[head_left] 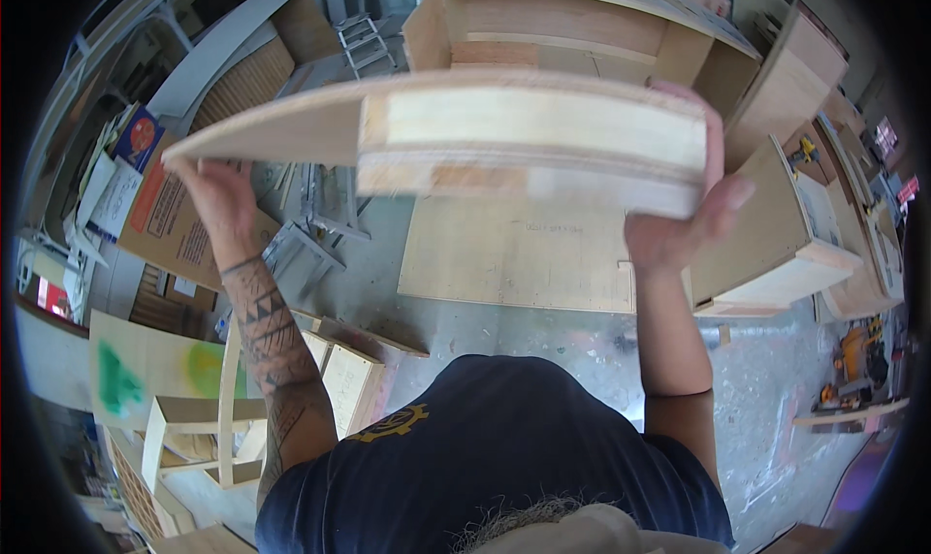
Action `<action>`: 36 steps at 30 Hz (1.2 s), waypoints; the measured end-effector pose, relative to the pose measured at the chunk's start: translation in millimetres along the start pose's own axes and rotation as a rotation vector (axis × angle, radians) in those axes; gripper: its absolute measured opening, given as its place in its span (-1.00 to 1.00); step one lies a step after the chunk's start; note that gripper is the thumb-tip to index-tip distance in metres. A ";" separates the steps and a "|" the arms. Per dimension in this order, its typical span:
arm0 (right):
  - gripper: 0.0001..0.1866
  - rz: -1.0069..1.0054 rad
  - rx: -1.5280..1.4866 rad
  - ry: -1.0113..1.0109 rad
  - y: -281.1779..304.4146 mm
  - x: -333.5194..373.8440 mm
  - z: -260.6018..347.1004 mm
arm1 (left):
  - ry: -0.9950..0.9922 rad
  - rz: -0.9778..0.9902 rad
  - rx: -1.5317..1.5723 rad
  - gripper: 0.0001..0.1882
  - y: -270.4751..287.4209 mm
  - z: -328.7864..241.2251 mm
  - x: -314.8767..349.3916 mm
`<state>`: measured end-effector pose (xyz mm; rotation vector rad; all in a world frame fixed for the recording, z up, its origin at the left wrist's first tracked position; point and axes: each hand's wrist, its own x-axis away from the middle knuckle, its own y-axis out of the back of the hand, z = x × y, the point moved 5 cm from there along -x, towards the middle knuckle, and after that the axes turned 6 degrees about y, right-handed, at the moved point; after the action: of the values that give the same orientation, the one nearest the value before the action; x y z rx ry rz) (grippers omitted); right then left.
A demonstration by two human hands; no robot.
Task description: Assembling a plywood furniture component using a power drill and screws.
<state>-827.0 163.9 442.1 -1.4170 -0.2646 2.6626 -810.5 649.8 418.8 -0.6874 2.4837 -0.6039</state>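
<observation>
Wooden piece [533, 118]: upper centre, raised, blurred by motion
Left hand [221, 200]: left of centre, holding the narrow tip
Right hand [679, 234]: right of centre, gripping the thick end
Plywood sheet [514, 258]: centre
Stepladder [363, 42]: upper left
Cardboard box [175, 226]: left

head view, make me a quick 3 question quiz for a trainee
1. True or false: the cardboard box is nearer the left hand than the right hand.
2. What stands at the top, left of centre? A. a chair B. a ladder C. a bicycle
3. Fill in: the hand at the thick, blocky end of the board is the ____ one.

Key: 1. True 2. B 3. right
</observation>
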 end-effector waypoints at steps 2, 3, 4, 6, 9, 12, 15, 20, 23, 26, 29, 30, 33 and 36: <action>-0.01 -0.003 -0.012 0.056 -0.1 -21.9 -13.0 | -0.005 0.083 -0.061 -0.07 -9.5 1.0 -17.3; -0.01 0.004 -0.015 0.060 -3.1 -33.5 -23.4 | -0.023 0.015 -0.102 -0.09 -13.0 4.9 -22.2; -0.03 -0.152 -0.034 0.051 3.6 -45.1 -37.0 | -0.010 0.000 -0.155 -0.14 -10.4 10.4 -33.9; -0.05 -0.313 -0.051 0.056 6.4 -65.4 -47.2 | -0.002 -0.006 -0.200 -0.18 -7.2 24.2 -36.5; -0.17 -0.203 0.149 0.144 1.1 -92.3 -55.9 | -0.003 -0.088 -0.272 -0.34 -10.4 77.7 -14.6; -0.24 -0.113 0.196 0.337 -10.1 -123.8 -73.7 | 0.206 0.184 -0.342 -0.58 13.3 167.4 21.1; -0.32 -0.009 0.233 0.418 -21.7 -141.0 -77.3 | 0.473 0.345 -0.406 -0.70 16.0 260.0 102.5; -0.32 0.085 0.257 0.271 -22.2 -182.4 -83.5 | 1.023 0.582 -0.465 -0.70 39.2 363.5 255.5; -0.29 0.085 0.304 0.116 -20.5 -210.9 -102.3 | 1.234 0.681 -0.650 -0.66 33.4 369.9 306.7; -0.28 0.162 0.203 0.092 -25.5 -243.5 -119.7 | 1.259 0.670 -0.686 -0.63 28.9 371.1 318.7; -0.28 0.202 0.122 0.073 -39.5 -277.9 -146.4 | 1.229 0.518 -0.718 -0.61 42.3 373.1 315.4; -0.28 0.204 0.122 0.079 -38.4 -290.6 -155.6 | 1.210 0.462 -0.735 -0.60 46.6 373.7 313.8; -0.29 0.149 0.131 0.088 -40.7 -319.7 -190.9 | 1.179 0.346 -0.768 -0.55 63.5 383.1 319.8; -0.30 0.116 0.120 -0.008 -39.5 -323.9 -200.2 | 1.209 0.295 -0.789 -0.49 64.8 389.7 337.1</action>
<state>-479.6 163.8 603.0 -1.4275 -0.0230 2.7235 -870.1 400.3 -32.7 -0.1284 3.9136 0.2446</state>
